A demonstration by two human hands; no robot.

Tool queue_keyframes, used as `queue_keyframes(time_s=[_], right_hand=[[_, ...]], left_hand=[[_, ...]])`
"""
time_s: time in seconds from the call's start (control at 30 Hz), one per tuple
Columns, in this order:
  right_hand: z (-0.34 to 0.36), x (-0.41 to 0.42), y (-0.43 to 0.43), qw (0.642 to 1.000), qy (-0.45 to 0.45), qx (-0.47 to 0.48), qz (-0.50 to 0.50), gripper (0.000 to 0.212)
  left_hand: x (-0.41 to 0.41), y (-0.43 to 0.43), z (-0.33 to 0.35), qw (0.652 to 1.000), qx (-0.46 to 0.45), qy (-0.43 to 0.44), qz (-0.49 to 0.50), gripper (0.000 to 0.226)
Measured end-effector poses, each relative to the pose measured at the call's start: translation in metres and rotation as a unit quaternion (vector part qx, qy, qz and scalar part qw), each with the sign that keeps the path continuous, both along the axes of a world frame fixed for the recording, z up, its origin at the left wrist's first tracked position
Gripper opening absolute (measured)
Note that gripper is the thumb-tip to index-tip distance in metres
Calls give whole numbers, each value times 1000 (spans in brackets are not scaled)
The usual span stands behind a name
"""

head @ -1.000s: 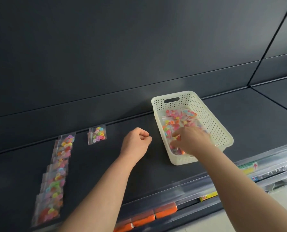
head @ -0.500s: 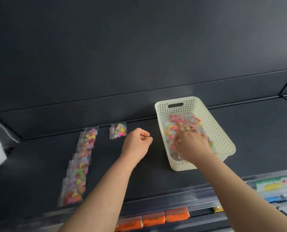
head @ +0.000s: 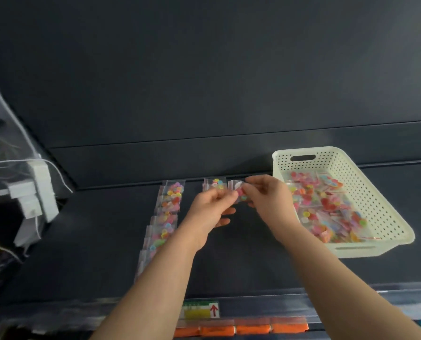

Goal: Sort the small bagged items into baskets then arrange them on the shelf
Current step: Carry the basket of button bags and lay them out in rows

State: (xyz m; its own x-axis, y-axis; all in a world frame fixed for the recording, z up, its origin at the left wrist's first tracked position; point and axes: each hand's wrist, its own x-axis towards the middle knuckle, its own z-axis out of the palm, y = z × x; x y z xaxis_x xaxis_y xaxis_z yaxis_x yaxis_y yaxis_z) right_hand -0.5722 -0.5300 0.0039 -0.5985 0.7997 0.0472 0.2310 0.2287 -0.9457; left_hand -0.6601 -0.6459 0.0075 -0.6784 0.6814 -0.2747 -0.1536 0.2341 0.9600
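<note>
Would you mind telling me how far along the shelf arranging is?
Done: a row of bags lies on the shelf, and a lone bag starts a second row. In hand: left hand and right hand pinch a fresh bag. Left: the basket holds many loose bags.

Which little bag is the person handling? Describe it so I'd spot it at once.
Find the white perforated basket on the dark shelf. Left of it, the left hand and right hand meet on a small clear bag of coloured pieces. Unlike the row of bags and the lone bag lying flat, it is pinched by both hands.
</note>
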Motion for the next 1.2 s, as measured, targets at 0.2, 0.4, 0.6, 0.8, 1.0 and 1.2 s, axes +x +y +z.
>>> queue_keyframes(time_s=[0.2, 0.4, 0.6, 0.8, 1.0, 1.2], right_hand=[[-18, -13, -17, 989, 15, -140, 37, 5], [-23, -22, -19, 979, 20, -201, 20, 18], [-28, -17, -17, 952, 16, -284, 113, 18], [-32, -16, -14, 956, -14, -276, 100, 8], [-33, -14, -10, 946, -5, -307, 102, 17], [-39, -23, -12, 963, 8, -270, 10, 7]], left_hand=[[-23, -17, -17, 997, -51, 38, 50, 12], [-30, -14, -25, 995, -75, 41, 52, 12], [-34, -10, -29, 994, -63, -11, 91, 12], [-32, -3, -36, 989, -64, -25, 135, 10], [-34, 0, -38, 987, -89, -4, 131, 11], [-32, 1, -38, 989, -108, 7, 105, 10]])
